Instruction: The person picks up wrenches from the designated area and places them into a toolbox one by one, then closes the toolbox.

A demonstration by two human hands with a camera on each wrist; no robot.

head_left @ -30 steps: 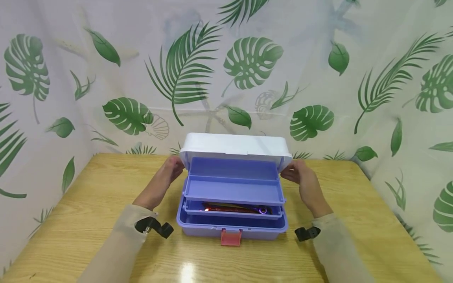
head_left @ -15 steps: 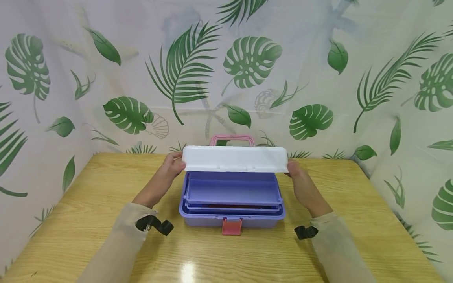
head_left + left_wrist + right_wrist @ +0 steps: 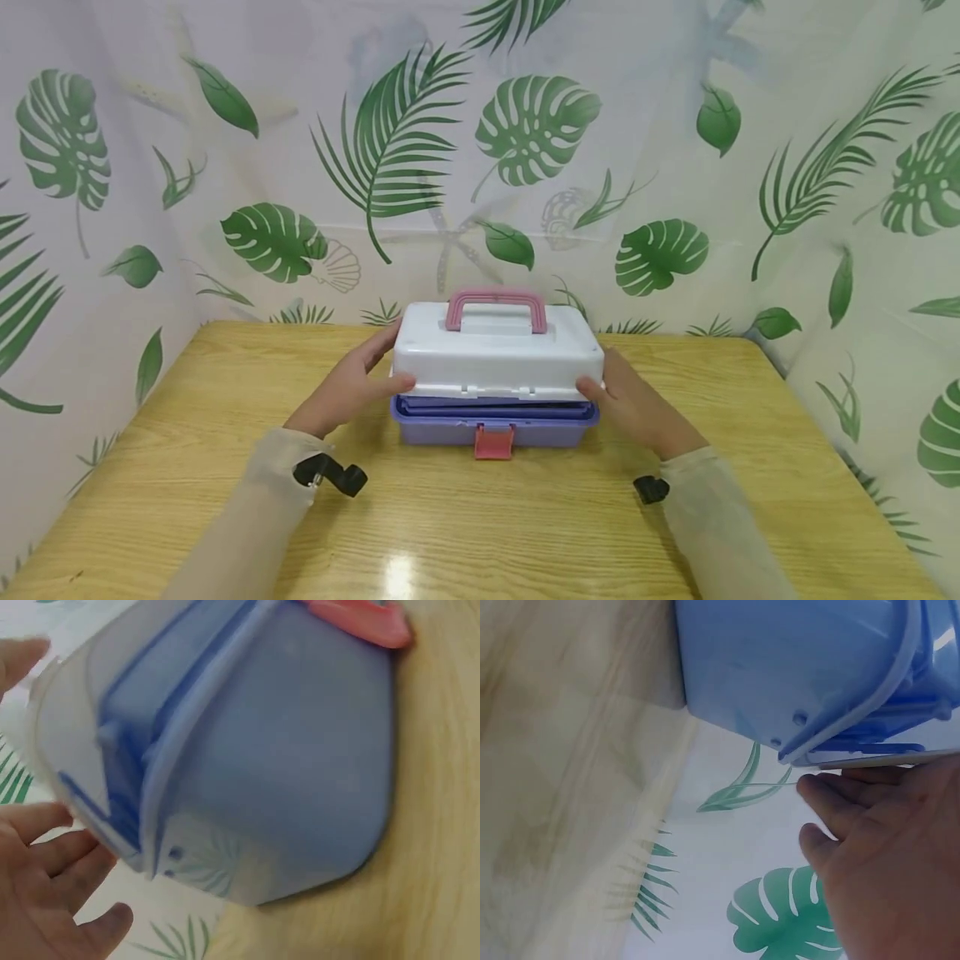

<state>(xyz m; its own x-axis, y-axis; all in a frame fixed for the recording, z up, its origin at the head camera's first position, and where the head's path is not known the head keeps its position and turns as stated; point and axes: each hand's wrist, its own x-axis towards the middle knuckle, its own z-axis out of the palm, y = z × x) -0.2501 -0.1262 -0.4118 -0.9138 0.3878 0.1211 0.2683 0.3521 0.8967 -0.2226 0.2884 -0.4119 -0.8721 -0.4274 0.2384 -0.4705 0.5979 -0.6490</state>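
Note:
A plastic storage box with a purple base stands on the table, its white lid tilted down close over the front rim. A narrow gap shows the purple trays inside. The pink carry handle stands up on the lid, and the pink latch hangs loose in front. My left hand spans the lid's left end, thumb at the front corner and extended fingers along the side. At the right end, my right hand touches the lid likewise, its fingers nearly straight along the lid edge.
The box rests on a wooden table, near its back edge. Behind and at both sides hangs a pale cloth printed with green leaves. A small black wrist mount sits on the left sleeve, another on the right.
The lid has swung forward and down from its raised position, hiding most of the trays and bringing the pink handle into view. Both hands moved with it, thumbs now at its front corners.

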